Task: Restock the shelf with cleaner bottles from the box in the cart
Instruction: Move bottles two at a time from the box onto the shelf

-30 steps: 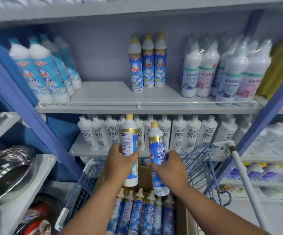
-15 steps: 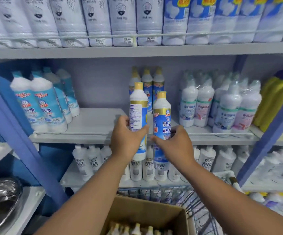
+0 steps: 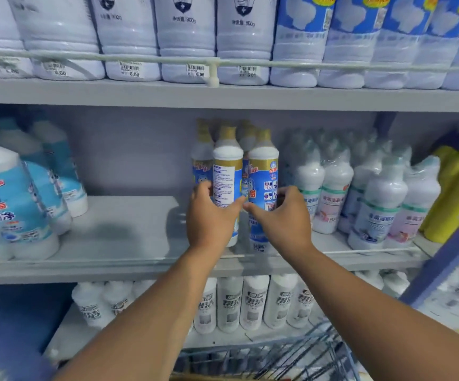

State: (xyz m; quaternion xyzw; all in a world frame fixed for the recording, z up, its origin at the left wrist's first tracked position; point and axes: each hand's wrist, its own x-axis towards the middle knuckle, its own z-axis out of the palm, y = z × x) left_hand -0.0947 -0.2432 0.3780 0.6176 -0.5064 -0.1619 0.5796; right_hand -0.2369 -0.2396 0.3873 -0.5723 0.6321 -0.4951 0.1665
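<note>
Price stickers (image 3: 195,71) on top-shelf bottles (image 3: 187,37) — "6.00"; labels — "800g".

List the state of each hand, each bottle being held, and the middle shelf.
Left hand: grips a bottle.
Right hand: grips the other bottle.
Left bottle: upright, held over the shelf front.
Right bottle: upright, beside it.
Middle shelf: partly bare on the left.

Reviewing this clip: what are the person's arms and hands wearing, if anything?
Nothing shows on them. The left hand and right hand are bare, without gloves, rings or a watch. Both forearms are uncovered as far as the frame's bottom edge; no sleeve is in view.
</note>
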